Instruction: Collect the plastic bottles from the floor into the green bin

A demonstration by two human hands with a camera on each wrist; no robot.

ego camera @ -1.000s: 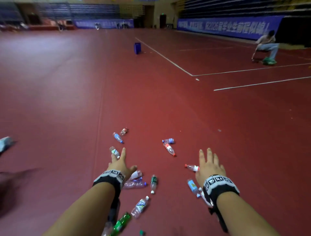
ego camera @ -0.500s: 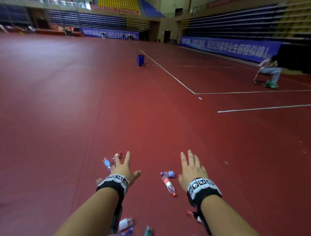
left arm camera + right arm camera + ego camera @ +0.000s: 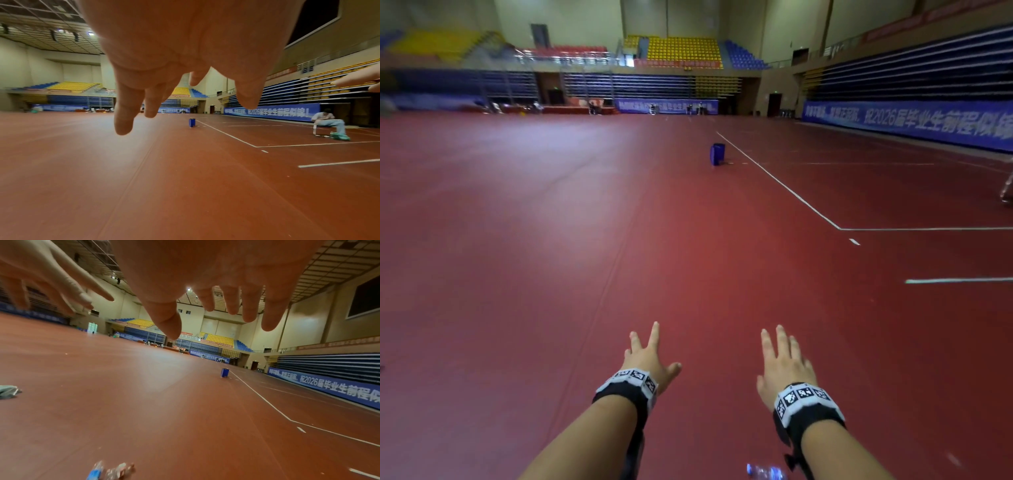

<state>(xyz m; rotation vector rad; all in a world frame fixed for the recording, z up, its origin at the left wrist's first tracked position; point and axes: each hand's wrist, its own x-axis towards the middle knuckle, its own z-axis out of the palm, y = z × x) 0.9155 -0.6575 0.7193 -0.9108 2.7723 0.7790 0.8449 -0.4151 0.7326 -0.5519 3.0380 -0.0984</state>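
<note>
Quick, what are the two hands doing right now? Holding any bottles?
Left hand: open, fingers spread, holding nothing.
Right hand: open, fingers straight, holding nothing.

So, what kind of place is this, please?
Most likely an indoor sports hall. The red floor carries white court lines, tiered yellow seats rise at the far end, and a long blue banner runs along the side wall.

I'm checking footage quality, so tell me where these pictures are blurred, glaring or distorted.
Head view: left stands smeared by motion blur, soft glare patch on the floor, bottle at the bottom edge blurred. Left wrist view: left hand fills the top, out of focus; court lines bend. Right wrist view: right hand soft, bottles blurred, glare on the floor.
</note>
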